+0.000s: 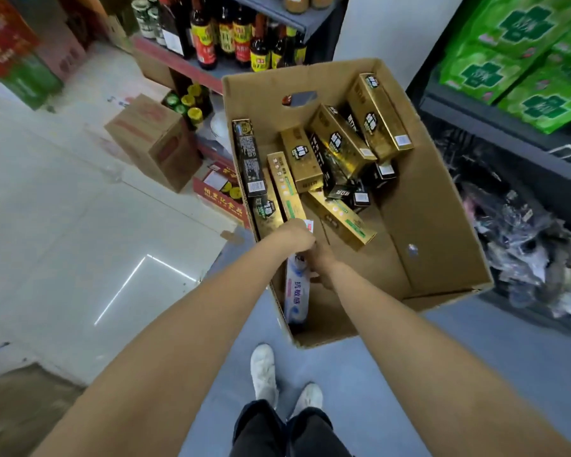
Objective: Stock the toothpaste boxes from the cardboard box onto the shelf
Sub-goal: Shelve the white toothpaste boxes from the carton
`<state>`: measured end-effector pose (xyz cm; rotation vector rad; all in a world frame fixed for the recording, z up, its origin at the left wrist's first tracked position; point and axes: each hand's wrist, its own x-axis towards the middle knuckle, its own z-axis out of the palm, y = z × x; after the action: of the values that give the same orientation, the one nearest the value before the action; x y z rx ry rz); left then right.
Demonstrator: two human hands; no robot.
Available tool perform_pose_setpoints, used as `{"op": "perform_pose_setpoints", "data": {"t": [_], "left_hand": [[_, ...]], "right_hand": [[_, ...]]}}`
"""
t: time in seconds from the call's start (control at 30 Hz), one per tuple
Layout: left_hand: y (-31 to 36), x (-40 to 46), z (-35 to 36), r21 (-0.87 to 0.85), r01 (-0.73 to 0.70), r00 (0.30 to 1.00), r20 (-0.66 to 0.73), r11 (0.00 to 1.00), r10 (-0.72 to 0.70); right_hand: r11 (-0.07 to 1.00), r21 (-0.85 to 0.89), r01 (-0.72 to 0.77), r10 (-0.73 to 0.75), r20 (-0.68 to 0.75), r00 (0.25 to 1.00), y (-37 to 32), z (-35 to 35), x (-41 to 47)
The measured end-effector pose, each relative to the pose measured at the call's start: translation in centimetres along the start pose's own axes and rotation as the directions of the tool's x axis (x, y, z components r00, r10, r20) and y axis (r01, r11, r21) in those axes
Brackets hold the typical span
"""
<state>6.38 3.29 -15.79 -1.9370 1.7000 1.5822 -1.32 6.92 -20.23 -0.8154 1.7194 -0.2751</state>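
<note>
An open cardboard box (442,206) stands on the floor in front of me. Inside lie several gold toothpaste boxes (340,143) and a few black ones (249,159), scattered at angles. A white toothpaste box (296,298) with blue print leans against the near left wall. Both my hands reach down into the box at its upper end. My left hand (295,234) covers the top of it, and my right hand (322,258) grips it from the right side. My fingers are mostly hidden behind the hands.
A shelf of dark sauce bottles (231,37) stands at the back. Green packs (524,61) fill a shelf at the right, with crumpled plastic (524,242) below. A closed carton (152,140) and a red tray (221,192) sit on the floor at left. My white shoes (277,380) are below.
</note>
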Motion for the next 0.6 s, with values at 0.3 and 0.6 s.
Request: {"op": "perform_pose_setpoints", "data": {"t": [0.3,0.6], "left_hand": [[5.1,-2.7,-3.8,-0.311,-0.422,0.903,-0.232,0.852,0.363],[19.4,-6.8,-3.9,-0.62,-0.621,0.768,-0.36,0.479,0.529]], "right_hand": [[0.873,0.182,0.453,-0.419,-0.196,0.887,-3.6,-9.0,-6.4],[0.784,-0.309,0.539,-0.621,-0.417,0.664,-5.2,-23.0,-11.9]]}}
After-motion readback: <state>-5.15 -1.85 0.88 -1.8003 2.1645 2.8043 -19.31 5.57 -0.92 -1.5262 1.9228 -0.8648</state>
